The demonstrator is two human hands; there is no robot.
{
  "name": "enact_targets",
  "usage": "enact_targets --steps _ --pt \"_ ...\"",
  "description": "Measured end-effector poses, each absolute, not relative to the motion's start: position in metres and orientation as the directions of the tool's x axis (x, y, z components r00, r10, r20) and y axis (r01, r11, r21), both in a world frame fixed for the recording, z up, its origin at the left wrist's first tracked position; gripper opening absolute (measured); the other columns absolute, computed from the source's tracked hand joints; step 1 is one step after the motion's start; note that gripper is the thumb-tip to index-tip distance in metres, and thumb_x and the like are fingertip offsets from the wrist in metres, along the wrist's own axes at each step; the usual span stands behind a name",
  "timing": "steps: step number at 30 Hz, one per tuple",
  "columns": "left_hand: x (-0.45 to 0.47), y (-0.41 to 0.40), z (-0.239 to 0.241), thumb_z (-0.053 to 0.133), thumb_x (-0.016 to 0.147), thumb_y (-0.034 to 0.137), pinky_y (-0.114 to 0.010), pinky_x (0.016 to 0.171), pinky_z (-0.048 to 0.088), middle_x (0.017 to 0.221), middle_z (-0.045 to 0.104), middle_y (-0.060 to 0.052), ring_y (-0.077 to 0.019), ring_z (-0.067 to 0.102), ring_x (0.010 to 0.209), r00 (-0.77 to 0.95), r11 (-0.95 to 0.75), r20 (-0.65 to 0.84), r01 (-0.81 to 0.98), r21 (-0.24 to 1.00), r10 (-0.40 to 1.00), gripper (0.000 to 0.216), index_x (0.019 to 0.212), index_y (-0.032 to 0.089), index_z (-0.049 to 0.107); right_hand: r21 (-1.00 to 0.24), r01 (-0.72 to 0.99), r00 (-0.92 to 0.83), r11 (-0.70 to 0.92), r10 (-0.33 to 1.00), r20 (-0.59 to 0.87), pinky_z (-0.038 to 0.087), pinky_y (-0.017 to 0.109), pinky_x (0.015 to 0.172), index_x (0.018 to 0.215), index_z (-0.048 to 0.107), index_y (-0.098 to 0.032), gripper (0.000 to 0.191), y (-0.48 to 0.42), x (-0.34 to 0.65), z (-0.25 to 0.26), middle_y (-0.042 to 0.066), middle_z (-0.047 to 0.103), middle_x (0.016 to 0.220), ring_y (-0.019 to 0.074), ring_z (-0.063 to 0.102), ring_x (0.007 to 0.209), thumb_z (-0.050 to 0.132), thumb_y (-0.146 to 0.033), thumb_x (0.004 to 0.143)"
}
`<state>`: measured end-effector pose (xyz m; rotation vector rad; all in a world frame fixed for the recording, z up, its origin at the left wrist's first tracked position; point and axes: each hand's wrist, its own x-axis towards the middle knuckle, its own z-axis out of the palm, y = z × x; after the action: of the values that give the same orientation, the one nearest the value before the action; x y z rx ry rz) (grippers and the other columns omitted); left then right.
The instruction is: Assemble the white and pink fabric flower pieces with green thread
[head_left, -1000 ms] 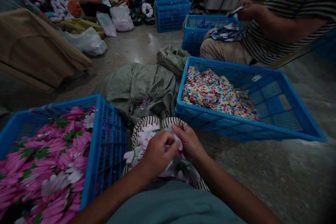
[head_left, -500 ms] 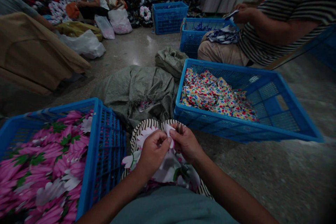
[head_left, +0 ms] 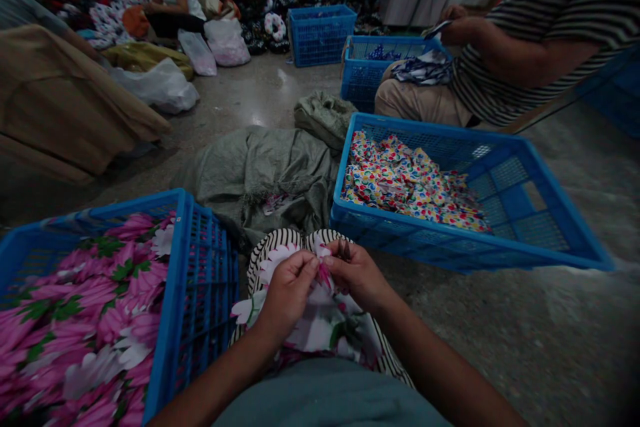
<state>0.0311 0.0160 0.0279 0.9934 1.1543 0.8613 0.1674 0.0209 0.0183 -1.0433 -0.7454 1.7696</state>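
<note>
The left grip (head_left: 287,297) and right grip (head_left: 356,275) close on the light, soft flowered cloth (head_left: 320,333), best held near its edge.

The dark pointed object (head_left: 344,250) showing past the right hand (head_left: 357,277) is too small and partly hidden to identify. The left hand (head_left: 287,297) covers part of the floral cloth (head_left: 320,333). The left and bottom picture edges cut off the blue crate (head_left: 210,280) of pink-flowered fabric. The top and right edges cut off the striped-shirted co-worker (head_left: 520,73), whose pale held item (head_left: 437,29) is too small to tell.
</note>
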Motion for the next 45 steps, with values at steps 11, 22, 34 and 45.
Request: enact_targets --steps 11,22,34,45 --pt "0.033 0.014 0.027 0.060 0.075 0.034 -0.020 0.055 0.036 0.057 0.050 0.003 -0.0103 0.045 0.055 0.156 0.415 -0.389 -0.195 0.889 0.908 0.022 0.063 0.017 0.055 -0.948 -0.221 -0.272 -0.229 0.948 -0.165 0.033 0.017 0.048 0.077 0.052 -0.018 0.027 0.017 0.167 0.023 -0.006 0.048 0.062 0.0072 0.040 0.053 0.071 -0.032 0.065" --pt "0.035 0.014 0.030 0.069 0.066 0.041 -0.023 0.061 0.045 0.074 0.062 -0.002 -0.0130 0.056 0.064 0.253 0.494 -0.424 -0.469 0.732 0.869 0.033 0.085 0.016 0.061 -0.856 -0.383 -0.111 -0.347 0.937 -0.331 0.034 0.018 0.045 0.065 0.055 -0.016 0.025 0.018 0.160 0.014 -0.005 0.053 0.056 0.0069 0.043 0.048 0.073 -0.033 0.063" --pt "0.025 0.028 0.018 0.067 0.065 0.026 -0.031 0.063 0.047 0.064 0.066 -0.007 -0.0182 0.061 0.060 0.298 0.605 -0.573 -0.639 0.475 0.764 0.015 0.070 0.012 0.063 -0.521 -0.675 -0.242 -0.523 0.823 -0.514 0.017 0.017 0.032 0.056 0.047 -0.020 0.033 0.013 0.164 0.008 -0.013 0.022 0.032 0.0022 0.006 0.032 0.074 -0.038 0.062" --pt "0.002 0.034 0.057 0.067 0.065 0.051 -0.028 0.048 0.046 0.055 0.064 -0.001 -0.0146 0.056 0.044 0.504 0.638 -0.405 -0.691 0.340 0.763 0.033 0.061 0.019 0.066 -0.305 -0.699 -0.498 -0.647 0.746 -0.442 0.014 0.014 0.033 0.054 0.045 -0.017 0.033 0.015 0.136 0.024 -0.013 0.025 0.030 0.0014 0.004 0.032 0.074 -0.032 0.062"
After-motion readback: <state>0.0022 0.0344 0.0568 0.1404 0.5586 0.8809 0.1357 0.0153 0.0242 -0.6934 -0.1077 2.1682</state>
